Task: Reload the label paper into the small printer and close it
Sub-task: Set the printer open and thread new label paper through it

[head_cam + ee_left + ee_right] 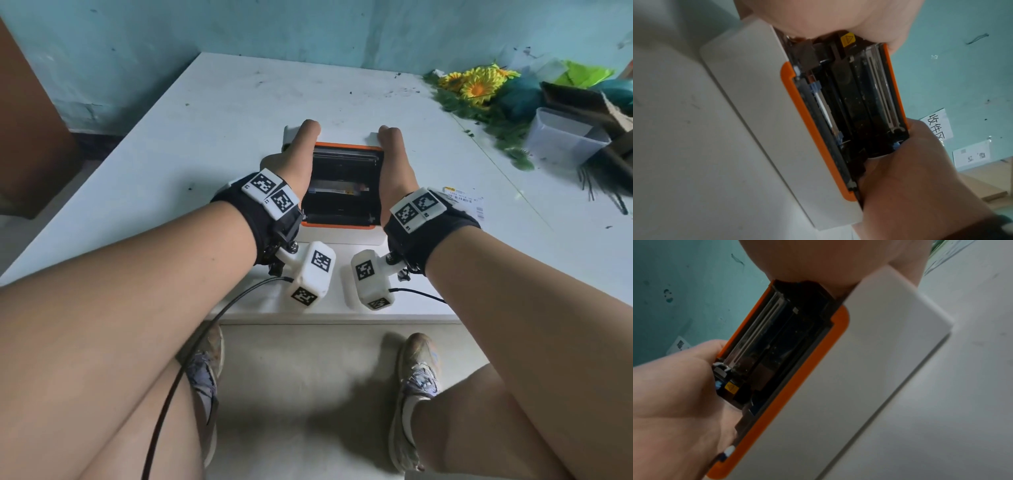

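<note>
A small white printer (342, 237) with orange trim stands on the white table (171, 171), its black inside showing. Its orange-edged lid (346, 145) is raised part way. My left hand (295, 161) holds the lid's left end and my right hand (394, 161) holds its right end, fingers pointing away from me along the sides. In the left wrist view the printer (766, 113) and the lid (894, 91) gape between left hand (828, 16) and right hand (910, 170). In the right wrist view the left hand (674, 386) has its thumb at the lid's edge. I cannot make out label paper inside.
A printed label slip (466, 200) lies on the table right of the printer. Artificial sunflowers (476, 84), a clear plastic tub (565, 138) and cardboard crowd the far right corner. A teal wall (308, 27) stands behind the table.
</note>
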